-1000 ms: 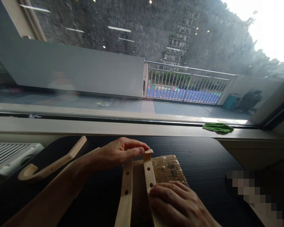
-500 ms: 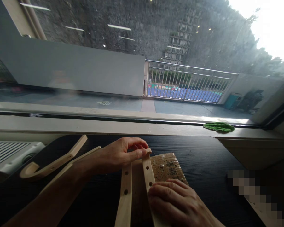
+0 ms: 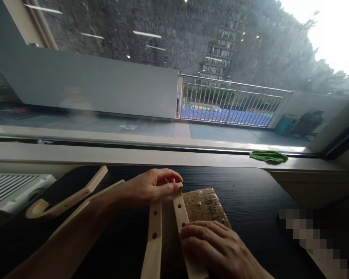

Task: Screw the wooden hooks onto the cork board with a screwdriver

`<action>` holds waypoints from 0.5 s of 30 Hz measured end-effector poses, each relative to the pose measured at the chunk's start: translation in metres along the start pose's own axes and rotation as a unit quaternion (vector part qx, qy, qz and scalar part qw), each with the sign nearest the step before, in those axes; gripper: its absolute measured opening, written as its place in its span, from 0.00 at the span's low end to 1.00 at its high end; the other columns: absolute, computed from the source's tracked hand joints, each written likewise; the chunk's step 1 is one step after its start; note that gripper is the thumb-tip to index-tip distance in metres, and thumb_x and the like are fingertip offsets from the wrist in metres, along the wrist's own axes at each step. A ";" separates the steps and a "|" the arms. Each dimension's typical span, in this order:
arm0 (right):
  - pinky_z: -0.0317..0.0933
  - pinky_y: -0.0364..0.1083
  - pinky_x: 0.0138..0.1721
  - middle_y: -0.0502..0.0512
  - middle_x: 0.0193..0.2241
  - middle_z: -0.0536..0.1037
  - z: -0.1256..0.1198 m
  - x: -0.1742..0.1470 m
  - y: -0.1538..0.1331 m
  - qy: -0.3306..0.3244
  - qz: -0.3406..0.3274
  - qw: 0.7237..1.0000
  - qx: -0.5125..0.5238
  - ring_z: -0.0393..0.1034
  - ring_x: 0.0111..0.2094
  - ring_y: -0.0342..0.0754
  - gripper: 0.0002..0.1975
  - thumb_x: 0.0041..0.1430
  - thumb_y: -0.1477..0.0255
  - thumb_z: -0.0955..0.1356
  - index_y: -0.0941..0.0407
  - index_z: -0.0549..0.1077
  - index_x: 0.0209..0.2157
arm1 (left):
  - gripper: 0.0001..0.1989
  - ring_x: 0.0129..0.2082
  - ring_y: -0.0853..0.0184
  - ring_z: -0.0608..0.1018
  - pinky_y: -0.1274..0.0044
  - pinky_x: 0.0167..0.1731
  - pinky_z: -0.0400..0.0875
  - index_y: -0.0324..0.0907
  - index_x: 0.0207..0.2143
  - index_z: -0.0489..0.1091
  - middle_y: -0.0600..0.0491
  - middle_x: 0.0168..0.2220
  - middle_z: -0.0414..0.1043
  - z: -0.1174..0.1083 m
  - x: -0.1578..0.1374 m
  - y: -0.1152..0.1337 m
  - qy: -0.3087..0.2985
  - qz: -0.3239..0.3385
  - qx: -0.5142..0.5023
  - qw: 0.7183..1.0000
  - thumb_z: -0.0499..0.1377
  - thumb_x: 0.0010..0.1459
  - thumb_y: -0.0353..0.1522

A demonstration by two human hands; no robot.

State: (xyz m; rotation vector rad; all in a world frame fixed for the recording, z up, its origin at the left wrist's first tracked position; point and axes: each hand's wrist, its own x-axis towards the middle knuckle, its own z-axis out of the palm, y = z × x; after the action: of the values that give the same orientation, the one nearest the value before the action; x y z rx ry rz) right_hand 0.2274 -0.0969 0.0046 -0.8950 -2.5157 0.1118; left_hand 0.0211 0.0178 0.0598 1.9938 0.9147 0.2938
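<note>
My left hand [image 3: 152, 188] is closed, with thumb and fingers at the far end of a pale wooden strip with drilled holes [image 3: 180, 215]. My right hand [image 3: 213, 246] wraps round the same strip lower down, its fingers curled over the wood. Just left of it lies a second holed wooden strip [image 3: 155, 224], its top end hidden behind my left hand. Beneath both is a worn, taped piece of cardboard [image 3: 207, 203], partly covered by the strips and my right hand.
On the black table [image 3: 244, 197], a hook-shaped wooden piece [image 3: 69, 205] lies at the left. Beside it, another wooden piece [image 3: 104, 190] is partly hidden by my left forearm. A green cloth [image 3: 269, 156] rests on the windowsill [image 3: 128, 154]. A white heater [image 3: 14, 190] stands at far left.
The strip held in both hands has shifted slightly to the left, and my right hand has moved a little with it. The other wooden pieces stay where they were.
</note>
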 end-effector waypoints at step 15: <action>0.57 0.41 0.52 0.54 0.50 0.71 -0.001 -0.002 -0.003 -0.041 0.019 0.999 0.012 0.61 0.54 0.44 0.14 0.65 0.68 0.56 0.57 0.65 0.47 | 0.21 0.40 0.63 0.74 0.74 0.39 0.67 0.45 0.44 0.69 0.52 0.40 0.73 -0.004 0.006 -0.011 0.000 -0.048 -0.051 0.998 0.56 0.51 0.47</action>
State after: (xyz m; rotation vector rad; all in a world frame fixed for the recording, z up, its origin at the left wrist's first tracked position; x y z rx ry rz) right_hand 0.2273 -0.1009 0.0058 -0.9472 -2.5678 0.1953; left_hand 0.0180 0.0282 0.0521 1.8515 0.9723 0.2809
